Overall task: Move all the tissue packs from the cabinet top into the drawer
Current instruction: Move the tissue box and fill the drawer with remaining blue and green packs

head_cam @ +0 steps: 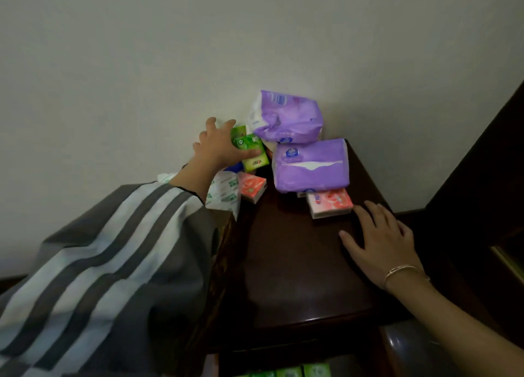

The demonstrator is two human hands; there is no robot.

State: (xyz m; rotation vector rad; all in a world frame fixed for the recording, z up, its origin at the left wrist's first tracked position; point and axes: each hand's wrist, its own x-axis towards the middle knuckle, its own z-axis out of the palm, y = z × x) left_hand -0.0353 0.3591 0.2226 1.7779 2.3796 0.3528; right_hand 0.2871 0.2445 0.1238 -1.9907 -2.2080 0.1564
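Observation:
Tissue packs are piled at the back of the dark wooden cabinet top [295,263] against the wall. My left hand [217,147] reaches over the small green packs [249,150], thumb laid on one, fingers spread. Two large purple packs sit to the right, one [287,117] leaning on the wall, one [310,167] lying flat. Two small pink packs lie nearby, one [251,186] below the green ones, one [330,203] under the flat purple pack. My right hand [380,240] rests flat on the cabinet top near that pink pack, holding nothing. The open drawer below shows several green packs [300,372].
A white and green wrapper [224,193] hangs over the cabinet's left edge under my left wrist. A plain wall stands behind. Dark wooden furniture [479,178] rises at the right. My striped sleeve [113,249] covers the lower left.

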